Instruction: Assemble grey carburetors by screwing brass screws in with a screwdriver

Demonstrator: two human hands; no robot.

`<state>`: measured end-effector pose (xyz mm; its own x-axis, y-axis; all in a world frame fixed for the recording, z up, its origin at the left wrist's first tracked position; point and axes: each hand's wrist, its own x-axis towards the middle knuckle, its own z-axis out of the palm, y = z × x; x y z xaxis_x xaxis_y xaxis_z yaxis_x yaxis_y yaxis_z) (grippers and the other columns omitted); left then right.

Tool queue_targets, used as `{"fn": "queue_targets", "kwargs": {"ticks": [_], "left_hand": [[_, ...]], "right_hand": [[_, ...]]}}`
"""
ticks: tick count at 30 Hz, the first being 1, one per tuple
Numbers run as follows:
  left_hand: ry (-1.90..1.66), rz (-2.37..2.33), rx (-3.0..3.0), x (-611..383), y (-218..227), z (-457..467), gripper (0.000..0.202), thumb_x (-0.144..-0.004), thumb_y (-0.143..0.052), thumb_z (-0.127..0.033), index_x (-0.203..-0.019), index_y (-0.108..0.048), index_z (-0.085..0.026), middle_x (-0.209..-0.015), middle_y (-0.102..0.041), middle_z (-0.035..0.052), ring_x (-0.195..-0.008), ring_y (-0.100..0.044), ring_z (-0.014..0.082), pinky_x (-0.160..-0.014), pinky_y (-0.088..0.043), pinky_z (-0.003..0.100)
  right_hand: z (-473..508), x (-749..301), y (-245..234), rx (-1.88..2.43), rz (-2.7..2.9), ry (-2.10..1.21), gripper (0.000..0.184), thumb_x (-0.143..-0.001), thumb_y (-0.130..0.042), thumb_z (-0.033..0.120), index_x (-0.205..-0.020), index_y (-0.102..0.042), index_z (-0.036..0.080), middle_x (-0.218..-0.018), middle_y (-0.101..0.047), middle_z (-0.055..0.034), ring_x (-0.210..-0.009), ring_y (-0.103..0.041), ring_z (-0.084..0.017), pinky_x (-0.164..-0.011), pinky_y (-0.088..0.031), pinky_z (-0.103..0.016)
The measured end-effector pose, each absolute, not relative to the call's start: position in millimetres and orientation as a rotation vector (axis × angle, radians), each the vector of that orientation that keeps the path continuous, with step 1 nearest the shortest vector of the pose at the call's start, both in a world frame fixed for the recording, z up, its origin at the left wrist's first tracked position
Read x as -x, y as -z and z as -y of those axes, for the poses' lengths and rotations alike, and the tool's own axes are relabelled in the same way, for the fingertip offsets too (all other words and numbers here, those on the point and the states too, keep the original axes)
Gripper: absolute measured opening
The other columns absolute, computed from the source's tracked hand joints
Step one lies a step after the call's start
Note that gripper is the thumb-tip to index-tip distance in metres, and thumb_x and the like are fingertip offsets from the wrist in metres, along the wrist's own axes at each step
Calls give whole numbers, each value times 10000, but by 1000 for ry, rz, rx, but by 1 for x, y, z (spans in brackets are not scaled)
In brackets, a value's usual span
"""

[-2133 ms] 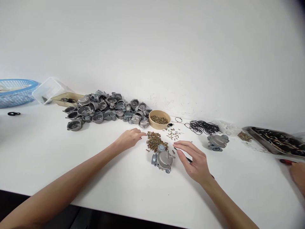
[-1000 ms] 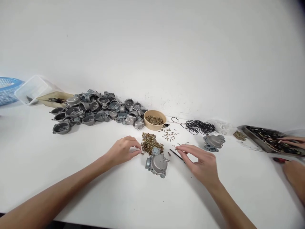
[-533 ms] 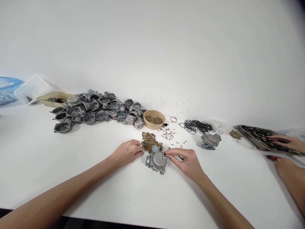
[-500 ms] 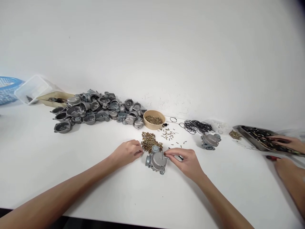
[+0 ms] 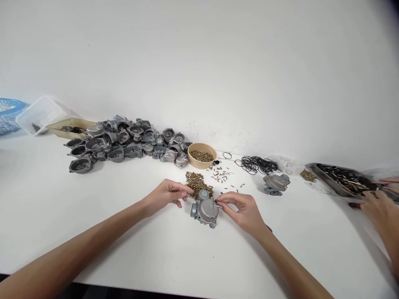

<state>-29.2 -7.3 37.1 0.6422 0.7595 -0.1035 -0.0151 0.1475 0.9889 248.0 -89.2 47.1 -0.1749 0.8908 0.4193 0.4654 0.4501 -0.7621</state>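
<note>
Carburettor (image 5: 205, 209) nozzle toward right hand (image 5: 245, 211)

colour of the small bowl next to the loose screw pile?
Tan, like kraft paper; the bowl holds brass-coloured screws. Head view, the only one, shows it clearly.

The blue basket (image 5: 6, 116) is cut off by the left edge. A co-worker's hand (image 5: 375, 207) runs off the right edge and blurs. Whatever the left hand (image 5: 166, 194) pinches is too small to tell.
</note>
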Motion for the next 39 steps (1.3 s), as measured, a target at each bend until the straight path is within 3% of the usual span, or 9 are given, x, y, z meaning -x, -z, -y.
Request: {"fn": "queue_targets", "kwargs": {"ticks": [3, 8, 17, 20, 25, 34, 39], "left_hand": [[-554, -651, -1120, 30, -43, 13, 168, -800, -806, -274, -912, -824, -150, -887, -736, 79, -830, -670, 156, -656, -570, 217], [-431, -620, -979, 30, -53, 21, 197, -743, -867, -235, -912, -823, -144, -844, -761, 76, -785, -710, 146, -645, -572, 190], [-367, -543, -946, 28, -43, 24, 213, -663, -939, -227, -756, -767, -143, -753, -733, 20, -724, -704, 119, -649, -573, 185], [-377, -511, -916, 28, -40, 24, 223, -685, -936, -251, -803, -779, -145, -752, -725, 18, -703, -701, 113, -628, -563, 182], [-427, -456, -907, 30, -39, 24, 284, -801, -866, -293, -1043, -800, -160, -821, -730, 44, -737, -691, 116, -632, -562, 188], [-415, -524, -782, 29, -48, 25, 224, -770, -872, -250, -950, -804, -136, -868, -777, 89, -839, -786, 216, -677, -602, 210], [-383, -542, -772, 30, -47, 25, 244, -788, -859, -244, -1006, -806, -149, -969, -806, 108, -892, -792, 227, -690, -605, 210]], "right_hand": [[90, -248, -48, 1161, 1809, -594, 69, -900, -697, 223, -900, -763, 202, -843, -784, -42, -757, -755, -172, -766, -667, -293], [92, -249, -47, 1159, 1837, -547, 78, -906, -686, 204, -917, -763, 208, -863, -784, -44, -762, -750, -173, -747, -660, -295], [93, -250, -48, 1158, 1900, -468, 121, -908, -664, 143, -931, -754, 222, -880, -785, -27, -765, -748, -170, -700, -620, -278], [93, -249, -49, 1139, 1908, -424, 119, -906, -673, 137, -933, -750, 224, -876, -783, -24, -763, -746, -164, -702, -618, -274], [93, -247, -51, 1112, 1940, -335, 143, -910, -651, 122, -936, -743, 229, -861, -779, -19, -747, -744, -161, -680, -621, -271], [93, -248, -51, 1070, 2005, -325, 180, -920, -614, 96, -969, -727, 227, -884, -771, -21, -786, -737, -159, -713, -624, -276], [94, -248, -52, 1064, 2015, -343, 181, -916, -622, 85, -979, -721, 222, -899, -768, -19, -798, -733, -153, -726, -618, -271]]}}
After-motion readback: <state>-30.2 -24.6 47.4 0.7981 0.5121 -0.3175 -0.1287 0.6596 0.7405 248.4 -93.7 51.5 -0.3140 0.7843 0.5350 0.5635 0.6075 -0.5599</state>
